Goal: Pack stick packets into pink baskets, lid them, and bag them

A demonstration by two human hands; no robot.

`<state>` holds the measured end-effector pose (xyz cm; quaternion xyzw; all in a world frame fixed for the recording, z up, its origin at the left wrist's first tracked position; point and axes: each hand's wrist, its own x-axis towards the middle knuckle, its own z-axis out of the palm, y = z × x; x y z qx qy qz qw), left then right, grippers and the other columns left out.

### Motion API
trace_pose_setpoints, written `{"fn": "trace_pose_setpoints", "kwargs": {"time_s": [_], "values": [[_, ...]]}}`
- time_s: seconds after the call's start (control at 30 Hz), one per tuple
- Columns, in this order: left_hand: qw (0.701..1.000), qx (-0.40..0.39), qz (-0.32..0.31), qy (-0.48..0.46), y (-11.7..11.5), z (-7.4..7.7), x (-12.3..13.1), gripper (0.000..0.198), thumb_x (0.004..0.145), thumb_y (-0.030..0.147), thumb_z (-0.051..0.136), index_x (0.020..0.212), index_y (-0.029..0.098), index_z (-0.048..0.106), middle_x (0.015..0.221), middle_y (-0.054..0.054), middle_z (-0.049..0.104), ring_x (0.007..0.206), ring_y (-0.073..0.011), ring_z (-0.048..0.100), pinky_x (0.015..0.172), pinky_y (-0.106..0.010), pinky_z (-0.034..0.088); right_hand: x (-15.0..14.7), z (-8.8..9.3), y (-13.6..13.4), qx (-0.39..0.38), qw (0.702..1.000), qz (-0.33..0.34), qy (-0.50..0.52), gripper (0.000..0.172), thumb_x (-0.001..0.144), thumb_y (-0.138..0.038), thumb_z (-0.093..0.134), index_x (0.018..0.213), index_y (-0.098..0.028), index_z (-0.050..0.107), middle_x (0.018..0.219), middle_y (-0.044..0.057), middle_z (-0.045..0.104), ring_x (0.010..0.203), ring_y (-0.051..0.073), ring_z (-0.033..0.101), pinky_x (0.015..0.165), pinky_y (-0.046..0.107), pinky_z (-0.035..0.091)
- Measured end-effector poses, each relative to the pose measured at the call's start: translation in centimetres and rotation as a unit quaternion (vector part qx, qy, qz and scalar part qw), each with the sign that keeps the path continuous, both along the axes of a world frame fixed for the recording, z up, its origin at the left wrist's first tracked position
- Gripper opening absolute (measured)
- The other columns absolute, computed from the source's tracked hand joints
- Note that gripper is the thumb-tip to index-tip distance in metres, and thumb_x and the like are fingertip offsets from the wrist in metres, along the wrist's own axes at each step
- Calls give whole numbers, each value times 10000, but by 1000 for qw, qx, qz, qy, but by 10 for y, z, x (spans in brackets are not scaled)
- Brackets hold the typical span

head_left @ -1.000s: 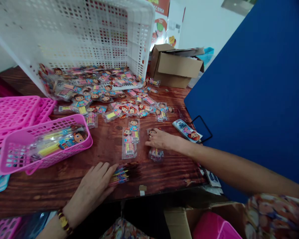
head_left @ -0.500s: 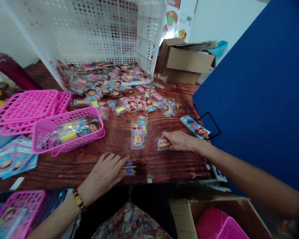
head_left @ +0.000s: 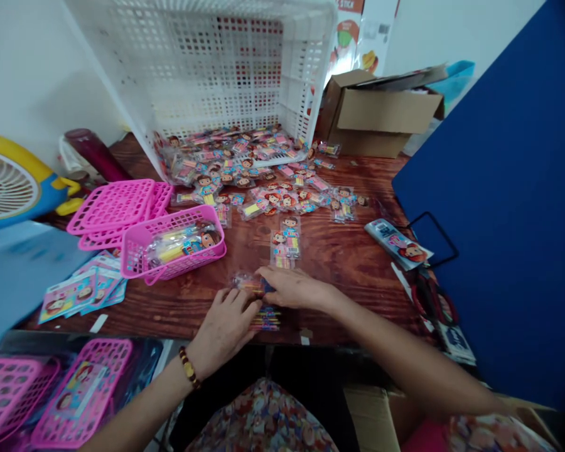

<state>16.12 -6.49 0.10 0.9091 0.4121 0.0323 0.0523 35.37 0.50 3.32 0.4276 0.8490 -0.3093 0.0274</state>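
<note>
My left hand [head_left: 228, 320] lies at the front of the table, its fingers curled round a stack of small clear packets [head_left: 266, 319] seen edge-on. Just behind it, my right hand [head_left: 296, 289] grips another bunch of clear packets [head_left: 245, 282] by its right end. The two hands nearly touch, and their fingertips are partly hidden. Beyond the right hand, two flat packets with cartoon figures [head_left: 286, 242] overlap on the table. To the left, a pink basket [head_left: 139, 242] holds larger clear packets with yellow items and a cartoon figure.
A white crate [head_left: 306, 81] lies tipped at the back, spilling many small packets [head_left: 287, 198]. Left are pink perforated lids [head_left: 115, 207], cartoon cards [head_left: 70, 292] and a fan [head_left: 14, 182]. Right are a carton [head_left: 376, 119], a plastic-wrapped pack [head_left: 398, 243], scissors [head_left: 430, 298] and a blue panel [head_left: 508, 220].
My right hand has moved left with its bunch of packets, from right of the flat packets to beside my left hand. The view has shifted left, bringing the fan into sight.
</note>
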Motion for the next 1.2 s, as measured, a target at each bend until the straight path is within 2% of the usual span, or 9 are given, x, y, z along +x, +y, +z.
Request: {"fn": "trace_pose_setpoints", "kwargs": {"time_s": [0.27,0.37,0.47,0.67,0.8,0.9,0.97,1.07,1.2], "values": [[989,101,72,-86,-5,-12,-4,627,829,351,689,1364,157,427,1442,-194,384,1361,-372,317,1095,-571,304,20,-8,-5,-12,994,37,98,398,992,-336,443,1358,-190,504,1246,109,601,1148,223,565,975,363,430],[990,66,82,-94,-1,-14,-6,867,781,392,741,1473,160,273,1437,-185,405,1378,-368,315,1109,-567,326,23,-10,-13,-23,995,42,84,623,917,-520,542,1437,-202,413,1307,125,559,1175,268,550,972,407,437],[988,33,76,-130,2,-18,-7,1000,753,375,774,1524,194,163,1436,-174,385,1374,-355,332,1113,-541,365,18,-10,-24,0,999,31,27,921,721,-593,721,1461,-197,343,1333,153,509,1166,334,542,913,462,466],[943,18,150,-297,-6,-45,-20,1232,690,522,792,1540,239,-55,1587,-217,49,1467,-380,185,1155,-575,296,5,-7,-36,42,999,-7,-24,703,761,-394,663,1379,-181,405,1254,137,527,1078,303,582,839,425,490],[901,-104,178,-382,-8,-62,-27,1255,700,522,789,1525,274,-123,1582,-200,147,1437,-338,295,1158,-546,304,4,-10,-37,61,998,-3,-34,679,751,-374,644,1360,-178,416,1232,130,536,1065,303,586,827,430,500],[905,-123,186,-363,-3,-66,-28,1154,739,489,769,1540,279,-34,1509,-166,291,1408,-326,335,1153,-536,309,-1,-18,-41,76,996,-16,-37,793,687,-460,703,1366,-183,403,1254,136,527,1100,320,563,880,461,490],[913,-120,190,-340,-2,-65,-29,1081,767,474,747,1544,279,20,1452,-151,350,1366,-318,386,1137,-528,334,-4,-23,-45,87,995,-28,-48,889,641,-463,752,1395,-192,366,1278,142,512,1118,326,549,885,466,491],[934,-89,185,-294,-3,-55,-27,1037,809,456,705,1545,257,2,1437,-159,361,1349,-309,405,1116,-509,368,-8,-28,-48,102,991,-51,-69,818,704,-332,728,1412,-204,339,1266,141,516,1094,305,567,811,432,524],[976,74,150,-138,-6,-24,-17,1036,816,461,685,1550,172,14,1544,-221,243,1447,-378,223,1163,-608,210,-10,-26,-48,105,991,-54,-68,730,741,-280,703,1386,-194,373,1230,138,545,1049,296,596,753,418,554]]}}
